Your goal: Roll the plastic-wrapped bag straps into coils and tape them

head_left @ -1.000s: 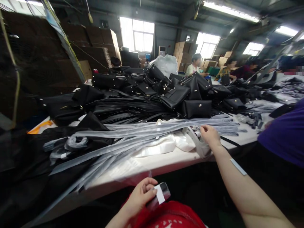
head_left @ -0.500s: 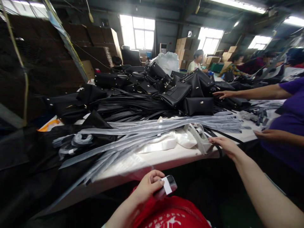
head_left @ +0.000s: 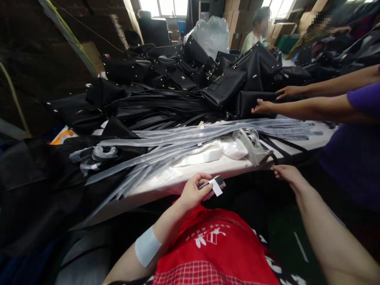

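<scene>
My left hand [head_left: 196, 190] is closed around a small bundle [head_left: 219, 182], which looks like a folded black strap in clear plastic with a white label. It is held above the red apron, in front of the table edge. My right hand [head_left: 286, 175] is pinched at the front corner of a grey tape dispenser [head_left: 255, 150]; whatever is between its fingertips is too small to make out. Long plastic-sleeved straps [head_left: 160, 158] lie across the table to the left of the dispenser. Coiled wrapped straps [head_left: 103, 152] rest at the far left.
Black bags [head_left: 225, 87] are heaped along the back, with loose black straps [head_left: 157, 107] before them. At the right, a co-worker's hands [head_left: 264, 107] touch a black bag. White material [head_left: 204, 152] lies beside the dispenser on the white table [head_left: 157, 190]. Other people sit farther back.
The camera view has tilted downward. My right hand's fingers have gone from extended beside the dispenser to pinched at its front corner. The co-worker's lower hand has moved up onto a bag.
</scene>
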A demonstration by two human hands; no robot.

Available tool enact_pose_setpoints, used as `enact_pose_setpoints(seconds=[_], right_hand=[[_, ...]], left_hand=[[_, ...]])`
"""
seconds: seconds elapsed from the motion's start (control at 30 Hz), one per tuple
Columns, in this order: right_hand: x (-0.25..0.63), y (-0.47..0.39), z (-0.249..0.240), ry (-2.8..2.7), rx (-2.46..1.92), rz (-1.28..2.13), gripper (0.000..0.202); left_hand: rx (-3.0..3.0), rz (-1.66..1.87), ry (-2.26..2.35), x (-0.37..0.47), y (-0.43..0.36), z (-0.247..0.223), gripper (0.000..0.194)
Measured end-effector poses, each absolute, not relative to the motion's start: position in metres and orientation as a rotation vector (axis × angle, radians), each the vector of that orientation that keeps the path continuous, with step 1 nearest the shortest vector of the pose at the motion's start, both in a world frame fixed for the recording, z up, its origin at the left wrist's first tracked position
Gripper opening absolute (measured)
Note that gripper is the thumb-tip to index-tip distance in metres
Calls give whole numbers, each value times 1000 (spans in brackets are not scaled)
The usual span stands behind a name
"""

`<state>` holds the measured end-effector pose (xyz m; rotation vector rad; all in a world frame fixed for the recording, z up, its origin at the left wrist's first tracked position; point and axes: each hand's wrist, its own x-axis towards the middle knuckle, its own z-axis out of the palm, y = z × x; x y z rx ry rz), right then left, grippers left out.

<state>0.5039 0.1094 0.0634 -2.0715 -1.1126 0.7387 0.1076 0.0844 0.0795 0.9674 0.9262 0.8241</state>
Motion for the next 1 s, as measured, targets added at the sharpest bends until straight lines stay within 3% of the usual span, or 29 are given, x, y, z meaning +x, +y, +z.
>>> enact_pose_setpoints(seconds=[0.17,0.33,0.47,0.8,1.0], right_hand=[[456,95,85,-1184,-1936,949,42],[362,75,119,-1408,-1551,1241,41],[315,66,120,-1501,-1460,1359,39],[299,78,91,-1339,-1563,1547,48],[301,78,87,-1418,-1395,1616,45]], left_hand=[[992,833,939,114,86,76,52],[1177,953,1078,127,88,77,33],[1352,1040,1187,129,89,82,26],[1289,1086,1216,130,88,78,17],[1112,1109,1268,138,84,79,24]])
